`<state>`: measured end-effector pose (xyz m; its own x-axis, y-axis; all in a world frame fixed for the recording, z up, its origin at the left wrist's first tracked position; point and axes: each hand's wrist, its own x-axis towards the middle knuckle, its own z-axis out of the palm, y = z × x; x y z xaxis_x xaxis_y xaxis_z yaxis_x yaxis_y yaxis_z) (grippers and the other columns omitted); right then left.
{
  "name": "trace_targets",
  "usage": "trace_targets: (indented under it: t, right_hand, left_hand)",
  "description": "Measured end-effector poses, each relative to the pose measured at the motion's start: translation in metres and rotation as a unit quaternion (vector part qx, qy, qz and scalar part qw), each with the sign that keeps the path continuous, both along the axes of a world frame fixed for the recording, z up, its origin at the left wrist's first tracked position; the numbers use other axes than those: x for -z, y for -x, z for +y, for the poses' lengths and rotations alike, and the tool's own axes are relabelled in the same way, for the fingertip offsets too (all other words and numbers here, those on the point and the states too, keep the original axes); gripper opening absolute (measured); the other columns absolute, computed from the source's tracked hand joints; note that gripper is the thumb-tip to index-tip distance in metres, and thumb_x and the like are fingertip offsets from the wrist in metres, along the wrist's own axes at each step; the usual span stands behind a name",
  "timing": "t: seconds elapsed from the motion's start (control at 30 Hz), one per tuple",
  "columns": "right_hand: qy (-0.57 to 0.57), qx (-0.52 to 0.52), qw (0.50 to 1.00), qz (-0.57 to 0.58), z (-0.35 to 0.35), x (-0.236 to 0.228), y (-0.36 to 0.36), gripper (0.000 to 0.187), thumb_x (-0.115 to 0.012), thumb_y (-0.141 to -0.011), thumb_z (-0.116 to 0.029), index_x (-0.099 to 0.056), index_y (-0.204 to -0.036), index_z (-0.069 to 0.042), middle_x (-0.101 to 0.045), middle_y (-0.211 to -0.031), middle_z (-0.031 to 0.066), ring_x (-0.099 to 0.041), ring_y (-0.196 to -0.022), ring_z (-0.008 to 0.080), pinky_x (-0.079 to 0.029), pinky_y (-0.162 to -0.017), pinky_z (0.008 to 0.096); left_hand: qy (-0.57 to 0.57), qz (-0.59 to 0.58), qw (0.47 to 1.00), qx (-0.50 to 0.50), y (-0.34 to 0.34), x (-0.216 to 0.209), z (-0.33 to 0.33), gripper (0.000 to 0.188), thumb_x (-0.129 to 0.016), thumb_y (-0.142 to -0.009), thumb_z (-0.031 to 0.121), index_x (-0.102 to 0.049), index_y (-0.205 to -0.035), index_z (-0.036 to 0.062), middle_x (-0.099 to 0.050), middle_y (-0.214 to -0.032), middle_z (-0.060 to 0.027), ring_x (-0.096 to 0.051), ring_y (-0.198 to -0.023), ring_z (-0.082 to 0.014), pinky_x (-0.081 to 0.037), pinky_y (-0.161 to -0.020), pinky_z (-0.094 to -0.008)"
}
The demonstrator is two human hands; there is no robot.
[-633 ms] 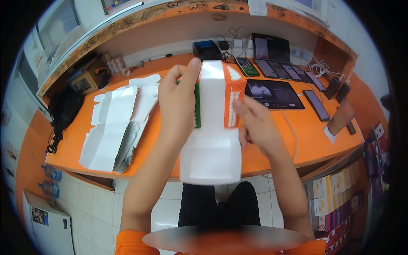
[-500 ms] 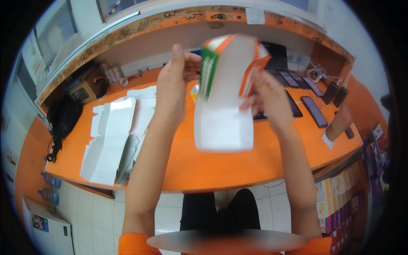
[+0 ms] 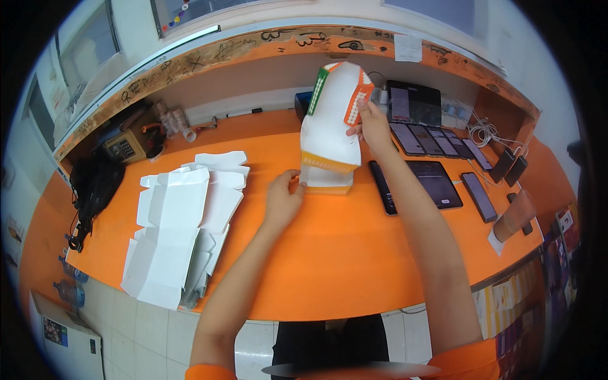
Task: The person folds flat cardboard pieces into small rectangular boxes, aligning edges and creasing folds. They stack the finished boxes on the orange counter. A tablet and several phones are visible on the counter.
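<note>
A partly folded cardboard box (image 3: 329, 136), white inside with green, orange and yellow printed sides, stands tilted over the middle of the table. My right hand (image 3: 372, 126) grips its orange side panel on the right. Lower down, my left hand (image 3: 284, 199) is closed with thumb and fingertips at the left corner of the box's yellow-edged lower end. Part of those left fingers is hidden behind the cardboard. To the left lies a stack of flat, unfolded white box blanks (image 3: 174, 209).
Several phones (image 3: 427, 140) and a tablet (image 3: 434, 183) lie at the right, with white cables (image 3: 484, 126) and black power bricks behind. A drink cup (image 3: 514, 215) stands near the right edge. A black bag (image 3: 95, 183) and a small safe (image 3: 125, 147) sit at the left.
The box has folded further, its lower end now bent up with yellow edges showing. My left hand has dropped from the upper left side to the lower corner; the right keeps its hold.
</note>
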<state>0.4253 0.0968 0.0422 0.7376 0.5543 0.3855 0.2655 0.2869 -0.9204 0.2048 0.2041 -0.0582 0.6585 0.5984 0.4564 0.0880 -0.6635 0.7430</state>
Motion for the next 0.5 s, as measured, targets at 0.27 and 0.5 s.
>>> trace_targets:
  t: [0.27, 0.5]
  right_hand:
    - [0.144, 0.139, 0.965, -0.168, 0.021, 0.052, 0.014, 0.034, -0.050, -0.101, -0.035, -0.062, -0.104, -0.003, -0.064, -0.075, 0.0161, -0.065, -0.062, 0.0281, -0.050, -0.060, 0.0386]
    - [0.125, 0.305, 0.909, -0.255, 0.034, 0.083, 0.015, 0.029, -0.060, -0.096, -0.024, -0.057, -0.118, -0.006, -0.063, -0.106, 0.0254, -0.062, -0.100, 0.0405, -0.047, -0.087, 0.0449]
  left_hand:
    - [0.096, -0.070, 0.993, 0.020, 0.003, -0.011, -0.017, 0.043, -0.061, -0.092, 0.015, -0.055, -0.130, -0.0035, -0.053, -0.137, -0.0213, -0.051, -0.127, -0.0343, -0.040, -0.107, -0.0405]
    - [0.013, -0.008, 0.994, 0.105, -0.001, -0.005, -0.003, 0.039, -0.049, -0.100, 0.019, -0.055, -0.136, 0.0021, -0.043, -0.151, -0.0163, -0.042, -0.137, -0.0340, -0.033, -0.114, -0.0403]
